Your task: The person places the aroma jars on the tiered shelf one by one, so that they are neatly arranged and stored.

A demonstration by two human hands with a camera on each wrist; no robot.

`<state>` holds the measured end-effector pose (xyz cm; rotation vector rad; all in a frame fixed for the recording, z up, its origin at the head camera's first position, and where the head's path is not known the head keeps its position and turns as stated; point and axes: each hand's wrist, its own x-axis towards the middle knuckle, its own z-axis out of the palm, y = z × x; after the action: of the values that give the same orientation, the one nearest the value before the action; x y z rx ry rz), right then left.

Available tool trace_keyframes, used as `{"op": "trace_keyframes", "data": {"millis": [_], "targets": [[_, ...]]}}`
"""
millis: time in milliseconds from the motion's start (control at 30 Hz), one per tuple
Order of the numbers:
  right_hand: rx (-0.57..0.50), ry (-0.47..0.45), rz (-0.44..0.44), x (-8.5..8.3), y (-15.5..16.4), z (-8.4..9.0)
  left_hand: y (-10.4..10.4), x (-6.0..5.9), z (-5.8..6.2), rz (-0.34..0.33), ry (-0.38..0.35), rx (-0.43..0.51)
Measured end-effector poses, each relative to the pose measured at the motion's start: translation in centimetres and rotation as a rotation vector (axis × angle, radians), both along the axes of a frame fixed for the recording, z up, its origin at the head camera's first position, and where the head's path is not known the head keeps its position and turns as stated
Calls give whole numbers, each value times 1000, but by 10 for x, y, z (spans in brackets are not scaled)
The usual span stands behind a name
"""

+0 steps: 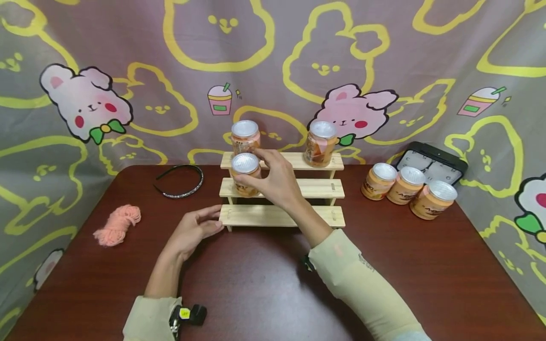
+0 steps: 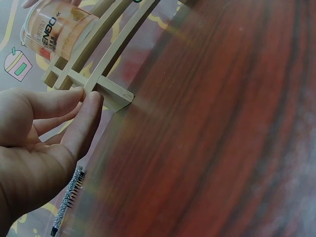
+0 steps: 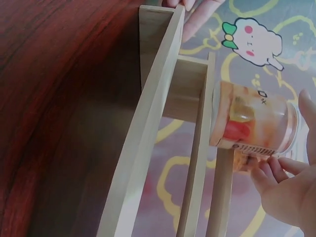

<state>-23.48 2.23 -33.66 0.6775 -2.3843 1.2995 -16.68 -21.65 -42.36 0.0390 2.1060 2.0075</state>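
A three-tier wooden shelf stands on the table. My left hand pinches the left end of its lowest board between thumb and fingers; the left wrist view shows the fingertips at the board's end. On the left of the middle tier stands an orange jar with a silver lid. My right hand holds this jar, thumb across its front and fingers behind; its base meets the board in the right wrist view. Two similar jars stand on the top tier, a left jar, partly hidden, and a right jar.
Three more jars stand in a row at the right, before a black-framed clock. A glittery headband and a pink yarn skein lie at the left. A patterned curtain hangs behind the table.
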Motion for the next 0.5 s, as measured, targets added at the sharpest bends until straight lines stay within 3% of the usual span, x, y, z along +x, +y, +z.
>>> {"op": "trace_keyframes", "data": {"millis": [500], "targets": [[26, 60, 42, 0, 30, 0, 0, 1, 1, 10, -8, -5]]}}
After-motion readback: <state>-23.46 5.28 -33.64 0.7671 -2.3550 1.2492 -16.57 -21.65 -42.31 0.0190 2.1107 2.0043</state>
